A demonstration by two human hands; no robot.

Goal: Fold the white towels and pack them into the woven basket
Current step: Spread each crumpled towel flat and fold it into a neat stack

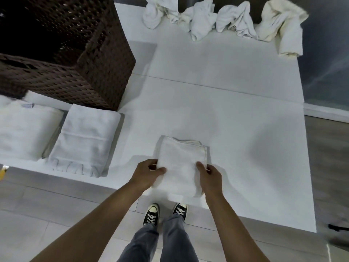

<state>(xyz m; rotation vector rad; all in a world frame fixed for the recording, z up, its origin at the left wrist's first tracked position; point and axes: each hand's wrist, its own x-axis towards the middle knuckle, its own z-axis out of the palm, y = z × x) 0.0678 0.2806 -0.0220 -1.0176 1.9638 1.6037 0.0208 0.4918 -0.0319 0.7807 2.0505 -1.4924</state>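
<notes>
A small folded white towel [180, 163] lies near the front edge of the white table [236, 120]. My left hand [146, 173] grips its left side, thumb on top and fingers underneath. My right hand [208, 176] grips its right side the same way. The dark brown woven basket [79, 59] stands at the table's back left, its inside dark. Two folded white towels [85, 140] [24, 129] lie side by side in front of the basket. Several crumpled white towels [222, 21] sit in a row along the table's far edge.
The table's front edge runs just under my hands, with grey floor tiles and my black sneakers [164, 212] below it. A dark wall [326, 59] stands to the right of the table. A yellow object [2, 172] peeks in at the left edge.
</notes>
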